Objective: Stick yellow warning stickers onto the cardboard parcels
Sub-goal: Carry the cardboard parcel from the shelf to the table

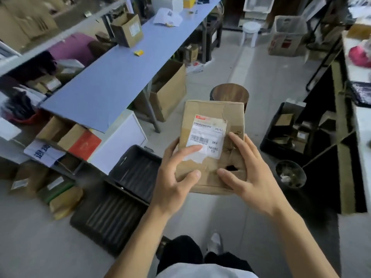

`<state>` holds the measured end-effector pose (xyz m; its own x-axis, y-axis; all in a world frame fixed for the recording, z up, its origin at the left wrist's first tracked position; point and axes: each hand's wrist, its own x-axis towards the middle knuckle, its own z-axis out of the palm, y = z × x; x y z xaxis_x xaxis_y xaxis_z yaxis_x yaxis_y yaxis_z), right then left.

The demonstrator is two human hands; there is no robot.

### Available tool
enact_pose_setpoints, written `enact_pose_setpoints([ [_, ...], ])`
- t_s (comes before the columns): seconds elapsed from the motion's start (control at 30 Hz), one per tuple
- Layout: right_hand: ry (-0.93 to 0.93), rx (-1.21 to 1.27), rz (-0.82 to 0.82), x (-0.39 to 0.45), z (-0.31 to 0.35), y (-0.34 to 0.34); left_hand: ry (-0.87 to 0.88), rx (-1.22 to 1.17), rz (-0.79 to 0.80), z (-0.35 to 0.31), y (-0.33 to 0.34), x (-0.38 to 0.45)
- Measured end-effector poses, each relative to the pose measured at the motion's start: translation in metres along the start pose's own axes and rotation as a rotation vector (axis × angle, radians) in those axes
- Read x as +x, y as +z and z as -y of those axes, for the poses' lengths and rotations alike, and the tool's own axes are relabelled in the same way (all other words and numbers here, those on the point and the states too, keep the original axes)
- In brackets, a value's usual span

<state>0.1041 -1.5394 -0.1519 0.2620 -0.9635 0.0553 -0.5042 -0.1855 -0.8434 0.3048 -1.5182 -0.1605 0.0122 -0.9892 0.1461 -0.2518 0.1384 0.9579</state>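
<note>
I hold a worn cardboard parcel (212, 115) in front of me, above the floor, with both hands. It carries a white shipping label (208, 135) and has a torn hole near its lower right. My left hand (174, 177) grips its left edge, forefinger lying across the label. My right hand (251, 173) grips the lower right side, fingers spread over the creased cardboard. A small yellow sticker (139, 52) lies on the long blue table (112, 81) at the left. No sticker is visible on the parcel's facing side.
An open cardboard box (128, 30) stands on the blue table farther back. Black crates (128, 177) sit on the floor at my left, with more boxes under the table. A round wooden stool (229, 93) is behind the parcel. Dark shelving (325, 137) lines the right.
</note>
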Motion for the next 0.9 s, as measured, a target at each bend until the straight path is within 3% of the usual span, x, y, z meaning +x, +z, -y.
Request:
enact_pose_setpoints([
  [0.37, -0.053, 0.005, 0.130, 0.225, -0.035, -0.026, -0.018, -0.023, -0.142, 0.042, -0.002, 0.198],
  [0.9, -0.053, 0.174, 0.210, 0.559, -0.078, -0.025, -0.119, 0.001, -0.166, 0.107, -0.052, 0.509],
])
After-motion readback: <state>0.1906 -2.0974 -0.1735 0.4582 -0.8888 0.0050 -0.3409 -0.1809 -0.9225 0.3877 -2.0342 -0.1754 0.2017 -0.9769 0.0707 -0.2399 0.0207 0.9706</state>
